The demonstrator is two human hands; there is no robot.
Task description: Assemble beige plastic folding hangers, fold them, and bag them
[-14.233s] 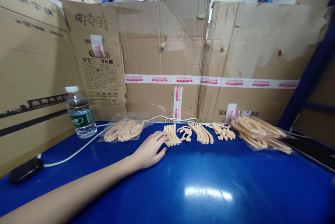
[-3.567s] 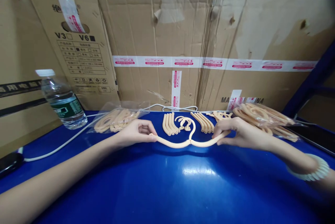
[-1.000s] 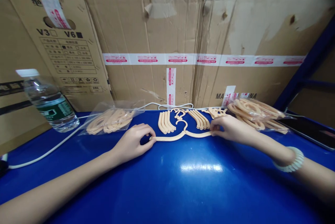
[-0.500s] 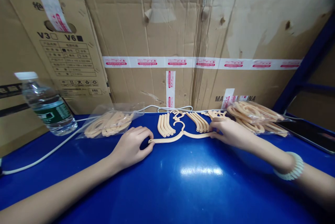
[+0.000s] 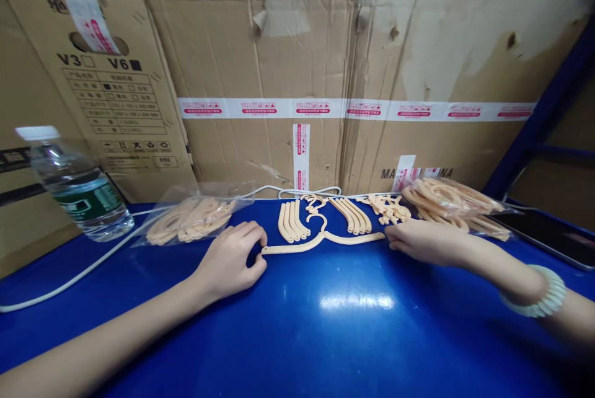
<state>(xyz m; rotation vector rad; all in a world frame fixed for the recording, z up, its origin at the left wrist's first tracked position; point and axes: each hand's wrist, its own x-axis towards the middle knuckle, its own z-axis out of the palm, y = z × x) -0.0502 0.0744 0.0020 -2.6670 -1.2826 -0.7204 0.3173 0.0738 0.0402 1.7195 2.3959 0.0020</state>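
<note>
A light beige plastic folding clothes hanger [image 5: 304, 245] lies unfolded on the blue tabletop, its hook toward the back and its two arms spread. My left hand [image 5: 237, 256] pinches the end of its left arm between thumb and finger. Just beyond the tip of the right arm is my right hand [image 5: 416, 242], fingers curled together; whether they still touch the tip is hard to see. Behind the hanger lie a left row of curved hanger arms [image 5: 292, 223], a right row of hanger arms [image 5: 352, 217] and loose hooks [image 5: 315, 203] between them.
A clear bag of hanger parts [image 5: 193, 219] lies left, near a water bottle [image 5: 86, 190]. More hook pieces [image 5: 388, 207], bagged parts [image 5: 453, 196] and a dark phone-like device [image 5: 553, 237] lie right. A white cable [image 5: 74, 286] crosses the left side; cardboard boxes [image 5: 260, 63] stand behind.
My right hand has slid outward to the right, uncovering the tip of the hanger's right arm. My left hand stays at the left end. The view has shifted slightly.
</note>
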